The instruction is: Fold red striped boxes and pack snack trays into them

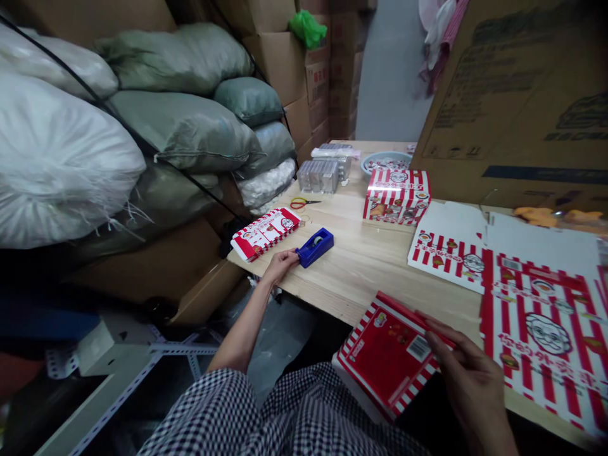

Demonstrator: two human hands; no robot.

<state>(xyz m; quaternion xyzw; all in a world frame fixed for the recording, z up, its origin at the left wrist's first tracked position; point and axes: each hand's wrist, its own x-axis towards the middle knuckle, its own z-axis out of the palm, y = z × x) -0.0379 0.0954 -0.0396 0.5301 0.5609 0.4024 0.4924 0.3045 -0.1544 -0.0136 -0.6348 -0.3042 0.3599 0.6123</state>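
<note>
Seeming light and crushable, the box (387, 354) (lower right) is pinched by right fingers (439, 348), sensibly edgewise; the dispenser (315, 250), by left fingers (285, 257).

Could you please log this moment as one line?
left hand: at blue tape dispenser | right hand: holding striped box | scissors: on table
</note>
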